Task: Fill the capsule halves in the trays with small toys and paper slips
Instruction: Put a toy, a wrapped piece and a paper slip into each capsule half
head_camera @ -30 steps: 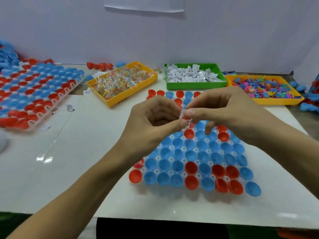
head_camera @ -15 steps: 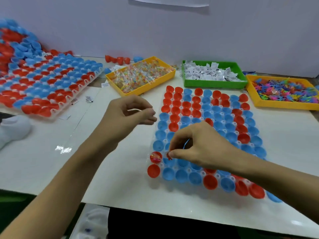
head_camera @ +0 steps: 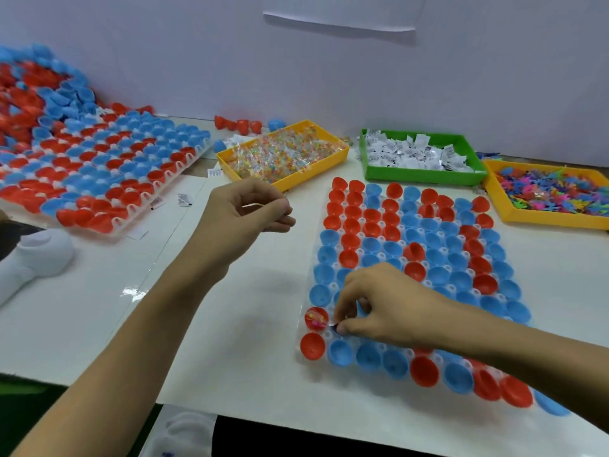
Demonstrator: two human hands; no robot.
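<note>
I held my right hand [head_camera: 379,311] low in the frame's centre, pinching a paper slip [head_camera: 333,325] over the tray [head_camera: 304,328]. My left hand [head_camera: 250,212] pinched spare slips. Slips appeared light and flimsy; grip edges.

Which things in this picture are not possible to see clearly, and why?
- Head view: the item pinched by the right hand is hidden by the fingertips; the capsule halves under that hand are covered too.
- What the left hand pinches is too thin to identify.
- Print on the paper slips is too small.
- The right yellow tray is cut off by the edge.
</note>
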